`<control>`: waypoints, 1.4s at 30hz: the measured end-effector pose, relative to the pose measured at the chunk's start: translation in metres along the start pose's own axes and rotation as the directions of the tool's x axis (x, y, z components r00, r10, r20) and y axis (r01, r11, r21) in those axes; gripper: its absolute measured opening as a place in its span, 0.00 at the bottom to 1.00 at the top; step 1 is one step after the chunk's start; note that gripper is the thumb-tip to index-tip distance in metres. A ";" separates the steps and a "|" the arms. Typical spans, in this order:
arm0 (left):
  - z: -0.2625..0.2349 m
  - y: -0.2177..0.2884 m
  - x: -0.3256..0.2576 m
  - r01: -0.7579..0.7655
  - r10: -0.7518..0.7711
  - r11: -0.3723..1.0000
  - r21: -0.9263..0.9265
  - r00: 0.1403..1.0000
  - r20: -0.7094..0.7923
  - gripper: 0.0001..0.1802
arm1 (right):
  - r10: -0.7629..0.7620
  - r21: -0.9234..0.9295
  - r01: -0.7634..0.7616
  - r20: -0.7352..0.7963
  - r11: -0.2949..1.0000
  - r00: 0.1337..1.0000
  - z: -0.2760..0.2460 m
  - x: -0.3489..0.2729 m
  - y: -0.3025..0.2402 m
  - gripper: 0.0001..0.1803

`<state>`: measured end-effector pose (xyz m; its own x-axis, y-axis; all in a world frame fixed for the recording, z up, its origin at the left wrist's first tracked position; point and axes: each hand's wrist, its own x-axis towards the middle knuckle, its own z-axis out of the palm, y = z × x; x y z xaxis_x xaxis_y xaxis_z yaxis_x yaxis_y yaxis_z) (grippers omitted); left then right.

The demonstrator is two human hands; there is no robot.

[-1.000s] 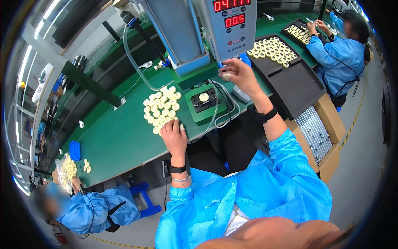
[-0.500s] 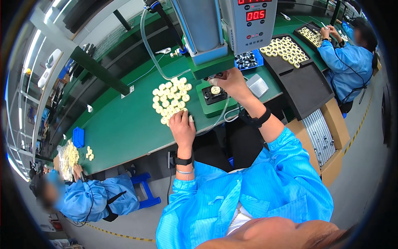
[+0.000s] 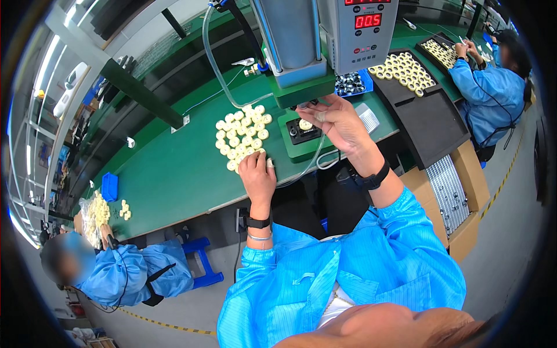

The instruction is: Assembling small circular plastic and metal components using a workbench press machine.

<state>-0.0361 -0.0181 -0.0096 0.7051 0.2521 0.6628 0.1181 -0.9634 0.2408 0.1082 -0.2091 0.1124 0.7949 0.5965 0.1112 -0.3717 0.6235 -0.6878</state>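
In the middle of the frame, on the green workbench, the left hand rests at the lower edge of a cluster of cream rings; its fingers are curled and one small ring sits pinched at the fingertips. Just to the right, the right hand is raised beside the green fixture under the press machine. Its fingers are loosely bent, and it seems to hold a pale piece near the thumb, but this is too small to tell surely. One cream ring lies in the fixture's black seat. In the upper right, a black tray carries more rings.
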 end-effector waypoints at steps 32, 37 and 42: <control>0.000 0.001 -0.001 0.019 -0.020 0.999 0.028 0.999 0.033 0.16 | -0.260 -0.813 0.037 0.228 -0.581 0.938 -0.128 -0.017 -0.011 0.14; -0.001 0.000 -0.001 0.007 -0.008 1.000 0.007 0.999 0.032 0.17 | -0.386 -0.837 0.101 0.351 -0.538 0.853 -0.124 -0.030 -0.010 0.23; -0.002 0.001 0.000 0.013 -0.013 1.000 -0.021 0.999 0.033 0.16 | -0.293 -0.994 0.091 0.103 -0.055 0.950 -0.084 -0.026 -0.026 0.30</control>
<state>-0.0376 -0.0190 -0.0084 0.7265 0.2612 0.6356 0.1128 -0.9577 0.2646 0.1375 -0.2838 0.0670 0.8150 0.4364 0.3813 0.5696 -0.4825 -0.6653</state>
